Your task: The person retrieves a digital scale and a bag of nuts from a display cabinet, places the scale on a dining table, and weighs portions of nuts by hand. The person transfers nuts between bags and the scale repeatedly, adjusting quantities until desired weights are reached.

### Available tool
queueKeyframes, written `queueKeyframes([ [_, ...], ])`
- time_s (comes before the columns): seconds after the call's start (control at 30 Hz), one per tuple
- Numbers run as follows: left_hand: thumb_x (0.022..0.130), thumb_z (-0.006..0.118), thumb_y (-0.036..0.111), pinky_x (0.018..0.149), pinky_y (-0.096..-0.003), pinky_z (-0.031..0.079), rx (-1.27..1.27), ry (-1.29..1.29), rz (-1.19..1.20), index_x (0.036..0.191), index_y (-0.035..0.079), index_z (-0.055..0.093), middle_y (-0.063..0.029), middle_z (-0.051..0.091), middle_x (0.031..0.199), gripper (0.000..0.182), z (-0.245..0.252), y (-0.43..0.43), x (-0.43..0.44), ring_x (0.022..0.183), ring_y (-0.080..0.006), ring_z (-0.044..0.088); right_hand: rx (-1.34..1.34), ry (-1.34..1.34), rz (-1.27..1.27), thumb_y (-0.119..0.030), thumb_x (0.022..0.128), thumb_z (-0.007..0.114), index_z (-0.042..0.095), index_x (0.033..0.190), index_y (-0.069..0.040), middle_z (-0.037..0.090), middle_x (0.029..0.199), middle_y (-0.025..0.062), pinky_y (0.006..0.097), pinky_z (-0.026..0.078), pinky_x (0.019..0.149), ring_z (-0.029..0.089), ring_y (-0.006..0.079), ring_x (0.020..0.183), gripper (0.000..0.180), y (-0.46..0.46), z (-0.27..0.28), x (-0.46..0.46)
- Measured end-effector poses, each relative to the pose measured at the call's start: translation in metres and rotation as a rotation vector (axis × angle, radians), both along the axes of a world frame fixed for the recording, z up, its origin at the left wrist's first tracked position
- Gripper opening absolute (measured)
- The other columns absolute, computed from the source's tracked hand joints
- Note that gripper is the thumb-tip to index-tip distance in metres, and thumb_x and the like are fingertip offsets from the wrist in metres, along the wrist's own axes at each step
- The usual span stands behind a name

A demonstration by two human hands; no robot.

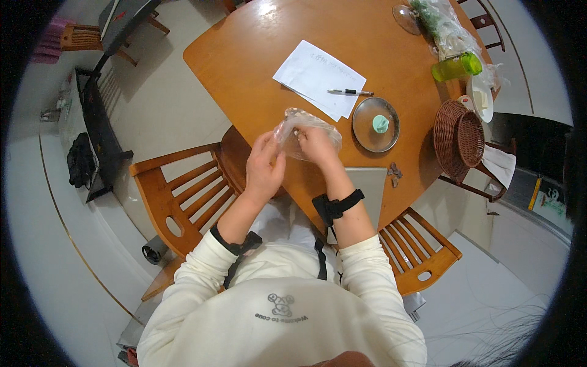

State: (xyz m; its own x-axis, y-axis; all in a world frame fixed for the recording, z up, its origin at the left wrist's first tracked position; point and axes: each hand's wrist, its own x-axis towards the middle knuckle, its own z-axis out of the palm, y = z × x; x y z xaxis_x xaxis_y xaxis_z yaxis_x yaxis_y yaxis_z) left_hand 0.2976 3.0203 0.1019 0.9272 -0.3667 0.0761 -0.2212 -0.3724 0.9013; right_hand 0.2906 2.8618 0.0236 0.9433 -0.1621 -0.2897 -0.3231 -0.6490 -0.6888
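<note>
A clear plastic bag (316, 120) is held up over the near edge of the wooden table (238, 55). My left hand (266, 165) pinches the bag's left side between thumb and fingers. My right hand (315, 143) is at the bag's opening or inside it, its fingers curled; what they hold, if anything, cannot be made out. Light-coloured bits show at the bag's top. Beyond the bag lie white paper sheets (316, 75) with faint writing and a pen (351, 92) on them. Right of the bag rests a round glass lid (376, 133) with a mint-green knob.
A silver-grey flat panel (371, 183), partly under my right arm, lies by small brown pieces (394, 174). Farther right are wicker baskets (447, 137), a green bottle (456, 67), a white dish (487, 103) and plastic-wrapped greens (429, 18). Wooden chairs (192, 197) flank me.
</note>
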Motion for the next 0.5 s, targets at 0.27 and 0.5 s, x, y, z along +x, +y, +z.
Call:
queueKeyframes([
  [0.27,0.076,0.058,-0.003,0.078,-0.0323,0.047,0.084,-0.067,0.007,0.125,0.012,0.055,-0.0134,0.048,0.114,0.051,0.003,-0.014,0.014,0.078,-0.0218,0.055,-0.221,0.196,0.091,-0.013,0.083,0.049,0.065,0.107,-0.016,0.066,0.089,0.0189,0.0451,0.049,0.073,0.063,0.0356,0.082,0.029,-0.001,0.023,0.002],
  [0.5,0.077,0.062,0.001,0.071,-0.0317,0.05,0.136,-0.071,-0.022,0.13,0.017,0.051,-0.0117,0.051,0.112,0.056,-0.001,-0.019,0.025,0.079,-0.0231,0.058,-0.259,0.111,0.143,-0.013,0.081,0.054,0.066,0.104,-0.016,0.068,0.091,0.0143,0.043,0.05,0.073,0.065,0.0311,0.086,0.026,0.003,0.028,0.01],
])
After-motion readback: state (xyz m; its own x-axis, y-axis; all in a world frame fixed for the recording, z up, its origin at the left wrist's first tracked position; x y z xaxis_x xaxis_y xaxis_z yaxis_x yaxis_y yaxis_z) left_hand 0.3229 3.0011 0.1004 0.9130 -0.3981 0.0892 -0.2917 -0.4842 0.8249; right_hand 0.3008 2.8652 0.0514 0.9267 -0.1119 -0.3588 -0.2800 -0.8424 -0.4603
